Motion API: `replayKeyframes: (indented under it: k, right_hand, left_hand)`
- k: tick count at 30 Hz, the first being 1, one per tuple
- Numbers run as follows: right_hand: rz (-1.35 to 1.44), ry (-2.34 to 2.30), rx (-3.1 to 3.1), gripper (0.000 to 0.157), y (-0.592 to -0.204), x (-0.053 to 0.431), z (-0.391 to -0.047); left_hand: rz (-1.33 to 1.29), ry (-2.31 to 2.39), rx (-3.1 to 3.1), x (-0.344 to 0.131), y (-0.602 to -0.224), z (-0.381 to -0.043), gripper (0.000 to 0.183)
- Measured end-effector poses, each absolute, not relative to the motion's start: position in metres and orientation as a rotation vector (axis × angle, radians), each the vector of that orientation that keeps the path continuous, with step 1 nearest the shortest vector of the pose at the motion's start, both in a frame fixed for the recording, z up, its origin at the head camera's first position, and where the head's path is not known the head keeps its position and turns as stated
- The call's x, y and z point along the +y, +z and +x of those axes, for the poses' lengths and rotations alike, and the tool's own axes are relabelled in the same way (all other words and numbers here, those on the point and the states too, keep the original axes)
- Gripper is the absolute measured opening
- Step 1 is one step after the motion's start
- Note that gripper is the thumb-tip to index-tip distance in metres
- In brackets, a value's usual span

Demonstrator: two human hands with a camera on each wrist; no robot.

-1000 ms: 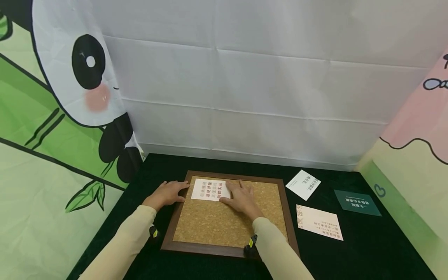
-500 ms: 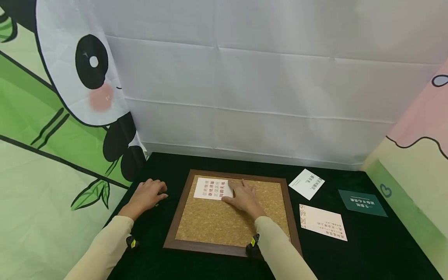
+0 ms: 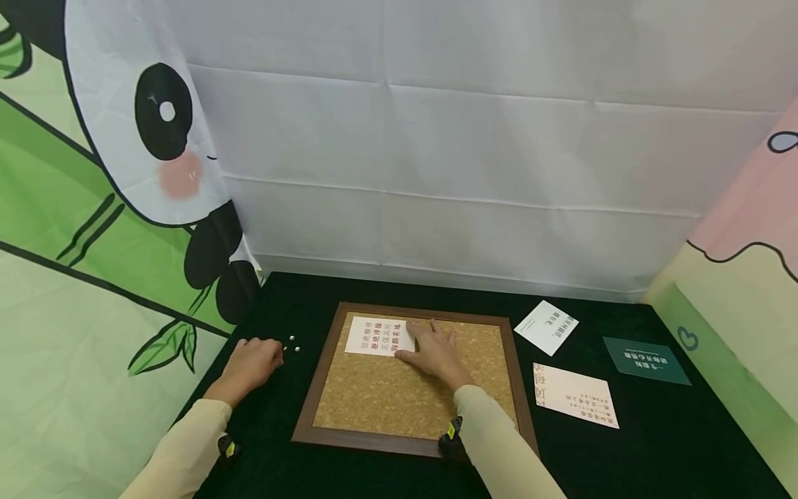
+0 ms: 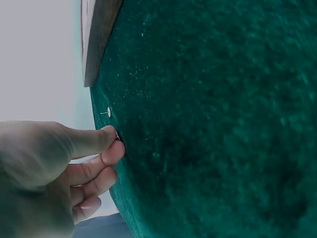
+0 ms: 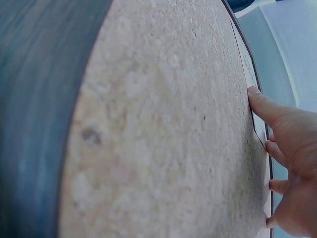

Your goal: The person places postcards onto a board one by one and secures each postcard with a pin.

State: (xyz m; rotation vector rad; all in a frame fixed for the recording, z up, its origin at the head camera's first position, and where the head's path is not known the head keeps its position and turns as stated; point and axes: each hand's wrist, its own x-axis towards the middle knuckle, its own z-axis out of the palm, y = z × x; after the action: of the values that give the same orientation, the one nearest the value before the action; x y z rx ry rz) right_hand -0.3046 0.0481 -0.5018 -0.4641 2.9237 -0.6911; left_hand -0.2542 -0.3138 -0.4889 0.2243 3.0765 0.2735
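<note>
My left hand (image 3: 252, 364) is low over the dark green cloth, left of the cork board (image 3: 368, 395). In the left wrist view its thumb and forefinger pinch a thumbtack (image 4: 118, 136), of which only a thin sliver shows between the tips. Another thumbtack (image 4: 109, 112) lies on the cloth just beyond them, its pin pointing sideways. Spread over the upper part of the board, my right hand (image 3: 435, 352) rests on the right end of a white card (image 3: 373, 336) with printed characters. Its thumb touches the card's edge in the right wrist view.
Right of the board lie a white card (image 3: 547, 328), a dark green card (image 3: 646, 361) and a cream card (image 3: 575, 396). A brown wooden frame (image 3: 368, 447) borders the cork. Behind the table hangs a white cloth backdrop (image 3: 461, 229).
My left hand has left the board's upper left edge, moved left to the small tacks on the cloth, and closed its fingertips there. My right hand stays on the card.
</note>
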Motion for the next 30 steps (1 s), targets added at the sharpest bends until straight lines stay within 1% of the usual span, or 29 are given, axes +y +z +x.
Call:
replayKeyframes:
  k: [10,14,20,30]
  right_hand:
    - [-0.464,-0.694,2.922,0.075,-0.501,0.049,-0.305]
    - [-0.475,-0.699,2.926,0.074,-0.503,0.049,-0.305]
    - [-0.469,-0.689,2.930,0.075,-0.504,0.048,-0.306]
    - [-0.463,-0.674,2.933,0.075,-0.505,0.048,-0.306]
  left_hand:
    - [0.162,0.550,2.895,-0.305,-0.479,-0.263,0.010]
    - [0.150,0.513,2.863,-0.302,-0.479,-0.265,0.012]
    - [0.157,0.409,2.899,-0.303,-0.477,-0.270,0.008]
    - [0.138,0.387,2.915,-0.302,-0.476,-0.269,0.007]
